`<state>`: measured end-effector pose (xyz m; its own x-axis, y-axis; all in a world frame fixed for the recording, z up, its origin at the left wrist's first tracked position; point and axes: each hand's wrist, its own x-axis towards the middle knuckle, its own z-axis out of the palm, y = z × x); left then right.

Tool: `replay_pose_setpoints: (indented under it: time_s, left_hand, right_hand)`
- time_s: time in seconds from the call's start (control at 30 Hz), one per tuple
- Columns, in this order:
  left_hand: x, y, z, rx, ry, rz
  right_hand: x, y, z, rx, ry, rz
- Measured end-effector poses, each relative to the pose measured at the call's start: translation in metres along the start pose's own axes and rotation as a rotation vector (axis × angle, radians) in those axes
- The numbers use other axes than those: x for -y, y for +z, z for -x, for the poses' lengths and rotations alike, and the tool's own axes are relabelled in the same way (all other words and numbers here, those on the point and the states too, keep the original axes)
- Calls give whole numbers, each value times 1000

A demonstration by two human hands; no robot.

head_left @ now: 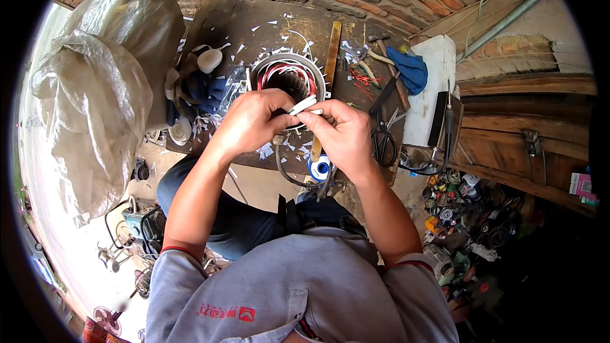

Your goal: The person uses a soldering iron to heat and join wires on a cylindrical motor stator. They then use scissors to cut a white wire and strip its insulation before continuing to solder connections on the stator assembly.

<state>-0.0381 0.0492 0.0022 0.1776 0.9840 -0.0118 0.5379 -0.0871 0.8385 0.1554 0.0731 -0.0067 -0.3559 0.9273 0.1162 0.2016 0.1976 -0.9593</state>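
Observation:
My left hand (253, 119) and my right hand (343, 132) meet over the near side of a round motor stator (319, 75). Between their fingertips is a narrow white strip (305, 103), pinched from both sides. Whether it is flat tape or a piece of sleeving, I cannot tell. Red and white wires (289, 68) curl around inside the stator's ring, and small white tabs stick out along its rim. The stator's near part is hidden behind my fingers.
White paper scraps litter the wooden table (222, 19). A wooden strip (333, 51) lies beside the stator. To the right are scissors (383, 143), a hammer (399, 89), a blue cloth (408, 71) and a soldering iron (449, 114). A blue spool (321, 168) sits at the near edge.

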Motion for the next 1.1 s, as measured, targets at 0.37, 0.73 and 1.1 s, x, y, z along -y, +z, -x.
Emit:
replay_pose_setpoints:
  time_s: [0.37, 0.73, 1.1]
  left_hand:
    - [-7, 21, 14, -189, 265, -454]
    - [-3, 22, 17, -173, 227, -361]
    - [-1, 17, 4, -75, 187, -258]
  right_hand:
    - [4, -12, -28, 102, 315, 278]
    - [23, -7, -56, 247, 279, 813]
    - [35, 7, -74, 503, 226, 1033]
